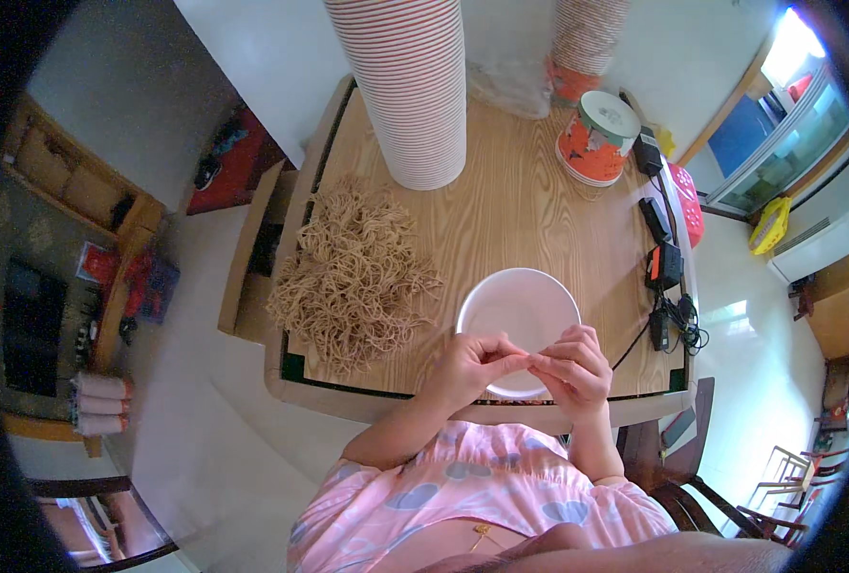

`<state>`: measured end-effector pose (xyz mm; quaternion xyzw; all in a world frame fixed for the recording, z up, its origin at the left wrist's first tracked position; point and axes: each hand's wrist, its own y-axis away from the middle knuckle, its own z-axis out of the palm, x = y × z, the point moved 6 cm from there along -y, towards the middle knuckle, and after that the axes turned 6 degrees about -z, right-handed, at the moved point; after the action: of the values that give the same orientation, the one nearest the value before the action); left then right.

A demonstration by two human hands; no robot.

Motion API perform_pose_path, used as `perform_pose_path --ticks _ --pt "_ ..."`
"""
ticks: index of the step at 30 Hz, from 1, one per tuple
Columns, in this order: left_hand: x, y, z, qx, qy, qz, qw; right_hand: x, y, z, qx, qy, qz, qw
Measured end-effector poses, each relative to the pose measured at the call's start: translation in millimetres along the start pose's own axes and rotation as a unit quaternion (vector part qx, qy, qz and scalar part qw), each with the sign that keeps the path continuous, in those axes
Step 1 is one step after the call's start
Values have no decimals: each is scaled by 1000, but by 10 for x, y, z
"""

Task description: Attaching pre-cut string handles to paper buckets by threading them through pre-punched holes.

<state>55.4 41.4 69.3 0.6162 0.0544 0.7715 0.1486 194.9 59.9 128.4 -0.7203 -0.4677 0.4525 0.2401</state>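
Note:
My left hand and my right hand meet fingertip to fingertip over the near part of a round white paper tub at the table's front edge. Both are closed in a pinch; anything between the fingertips is too small or hidden to make out. The tub's open mouth faces up, and its pale inside shows beyond my fingers. To the left of it lies a loose, tangled heap of thin brown cords. Behind the heap rises a tall stack of nested white tubs.
At the back right stands an orange-and-green printed tub, bottom up. Another stack is behind it. Black power adapters and cables line the right edge of the wooden table. An open cardboard box sits left of the table.

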Motion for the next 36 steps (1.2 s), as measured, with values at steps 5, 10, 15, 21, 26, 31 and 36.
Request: perform_pose_path --ticks 5,10,15,21,26,31,36 --pt "-27 -24 11 -10 16 -1 1000 14 -35 -35 17 -3 3 1000" --pt "34 -37 24 47 23 58 997 168 81 -9 8 1 62 998" --pt "51 -42 -1 76 -76 48 993 184 64 -13 20 -27 80 996" --pt "12 -69 16 43 -17 27 999 160 41 -52 0 16 5 1000" --pt "-34 -85 19 46 -17 30 998 178 50 -46 -17 20 -1 1000" --pt "0 -83 30 58 -37 58 996 208 68 -13 -39 25 13 999" --pt "80 -61 37 98 -131 125 979 232 66 2 -65 30 32 997"
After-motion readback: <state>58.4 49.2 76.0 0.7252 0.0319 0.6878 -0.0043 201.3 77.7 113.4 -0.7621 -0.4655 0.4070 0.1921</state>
